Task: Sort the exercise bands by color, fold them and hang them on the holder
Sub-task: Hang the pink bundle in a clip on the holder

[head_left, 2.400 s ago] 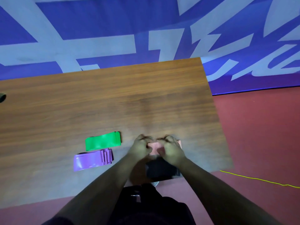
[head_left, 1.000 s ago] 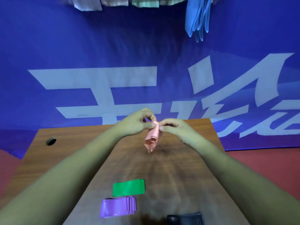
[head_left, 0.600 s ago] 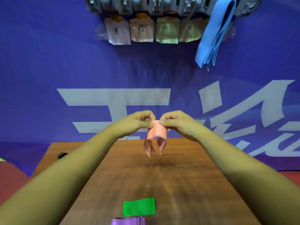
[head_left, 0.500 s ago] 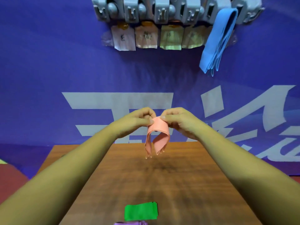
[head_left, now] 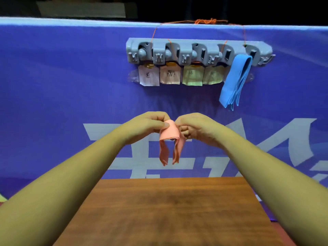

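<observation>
Head view: wooden table (head_left: 168,210) before blue banner (head_left: 62,77); grey holder (head_left: 186,50) above.

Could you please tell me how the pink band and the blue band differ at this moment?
The pink band is held in mid-air, pinched by the left hand and right hand; the blue band hangs from the holder, untouched. The pink band drapes as two tails either side of the grip; the blue band hangs as one slanted bundle. Both are folded into several layers.
</observation>
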